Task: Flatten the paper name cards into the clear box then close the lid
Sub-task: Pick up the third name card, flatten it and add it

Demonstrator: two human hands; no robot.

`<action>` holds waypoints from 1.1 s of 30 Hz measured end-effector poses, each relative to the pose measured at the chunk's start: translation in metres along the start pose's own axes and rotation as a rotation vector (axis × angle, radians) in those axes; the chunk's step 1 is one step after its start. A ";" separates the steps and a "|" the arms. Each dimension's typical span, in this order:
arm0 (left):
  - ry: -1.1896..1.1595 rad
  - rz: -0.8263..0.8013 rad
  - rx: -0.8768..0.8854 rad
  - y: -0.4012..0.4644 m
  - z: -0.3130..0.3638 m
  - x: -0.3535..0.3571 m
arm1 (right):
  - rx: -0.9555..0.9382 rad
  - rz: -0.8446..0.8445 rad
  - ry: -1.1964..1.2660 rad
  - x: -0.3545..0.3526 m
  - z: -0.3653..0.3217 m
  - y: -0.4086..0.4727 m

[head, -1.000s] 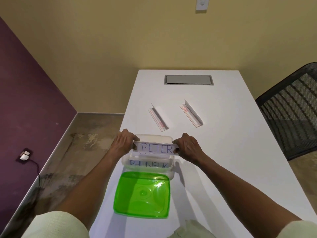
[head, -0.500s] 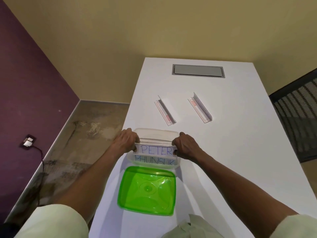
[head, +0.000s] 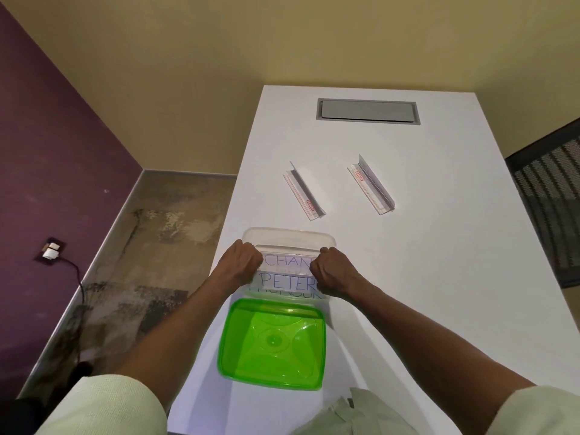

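- Two hands work inside the clear box (head: 290, 238), which sits on the white surface (head: 423, 277) near its left edge.
- Left hand (head: 240, 265) at the box's 9 o'clock side, right hand (head: 334, 271) at 3 o'clock; both grips curled, pinching the ends of the PETER card (head: 285, 281) & holding it low in the box.
- Fingertips hidden under the knuckles, so exact contact not visible.
- CHAN card (head: 287, 262) lies at 12 o'clock of PETER, partly covered by both hands.
- 3rd card (head: 287, 295) at 6 o'clock of PETER, lettering mostly cut off by it, seen thru the box's front wall.
- Green lid (head: 273, 343) lies on the surface just at 6 o'clock of the box, touching or nearly so; not on the box.
- 2 clear card holders past the box: left holder (head: 303, 191) at 12 o'clock, right holder (head: 370, 188) approx 1 o'clock, both angled, apart from each other, each w/ a small red label.
- Grey cable hatch (head: 367, 110) set in the surface at the far end.
- Black mesh chair (head: 549, 196) at 3 o'clock off the surface edge.
- Wall socket (head: 50, 250) w/ plug & cord on the purple wall, 9 o'clock.
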State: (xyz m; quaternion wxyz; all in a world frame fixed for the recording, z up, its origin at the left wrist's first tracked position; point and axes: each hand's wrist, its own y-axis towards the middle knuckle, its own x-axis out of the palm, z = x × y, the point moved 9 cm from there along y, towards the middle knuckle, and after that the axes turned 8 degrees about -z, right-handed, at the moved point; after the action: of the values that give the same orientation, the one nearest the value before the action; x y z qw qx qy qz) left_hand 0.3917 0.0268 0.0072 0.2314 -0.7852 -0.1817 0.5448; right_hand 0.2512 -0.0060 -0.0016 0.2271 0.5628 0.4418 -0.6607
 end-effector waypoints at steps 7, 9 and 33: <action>-0.021 -0.075 0.030 0.003 0.004 0.014 | -0.040 -0.003 -0.017 0.010 -0.005 0.009; 0.034 -0.083 0.031 0.003 0.005 0.012 | -0.039 -0.006 -0.056 0.014 -0.005 0.012; 0.057 0.118 0.045 0.018 0.015 0.024 | -0.050 0.007 -0.098 0.027 -0.004 0.017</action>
State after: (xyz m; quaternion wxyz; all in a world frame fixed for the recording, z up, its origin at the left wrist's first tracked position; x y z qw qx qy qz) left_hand 0.3865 0.0270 -0.0258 0.2215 -0.8044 -0.1160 0.5389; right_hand 0.2597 -0.0058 -0.0325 0.2649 0.5255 0.4447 -0.6752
